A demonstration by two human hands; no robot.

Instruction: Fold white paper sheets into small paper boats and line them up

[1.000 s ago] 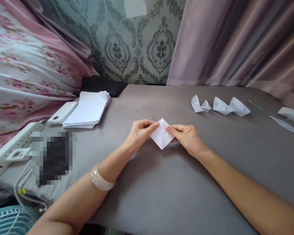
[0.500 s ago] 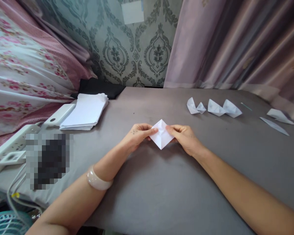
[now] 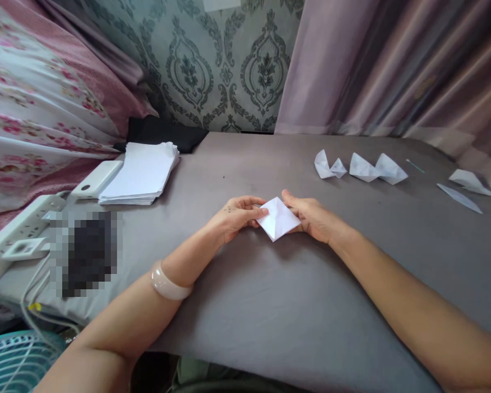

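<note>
A small square of folded paper (image 3: 279,221), white and creased, is held just above the table with one corner towards me. My left hand (image 3: 241,215) pinches its left corner, thumb on top and fingers beneath. At the right corner, my right hand (image 3: 313,218) supports the paper with its fingers behind it, partly hidden; its thumb is raised off the face near the upper right edge. Further back on the right stand folded paper pieces: a small paper boat shape (image 3: 329,165) and a larger one (image 3: 378,168).
A stack of white paper (image 3: 137,173) lies at the back left beside a white box (image 3: 96,180). Left of it are a power strip (image 3: 20,234) with cables and a blurred dark object (image 3: 92,251). Loose paper pieces (image 3: 470,181) and a thin stick (image 3: 415,166) lie far right.
My right thumb has lifted off the paper's face, and the paper has turned and shifted slightly right. My left hand keeps its pinch. The view has tilted down a little.
</note>
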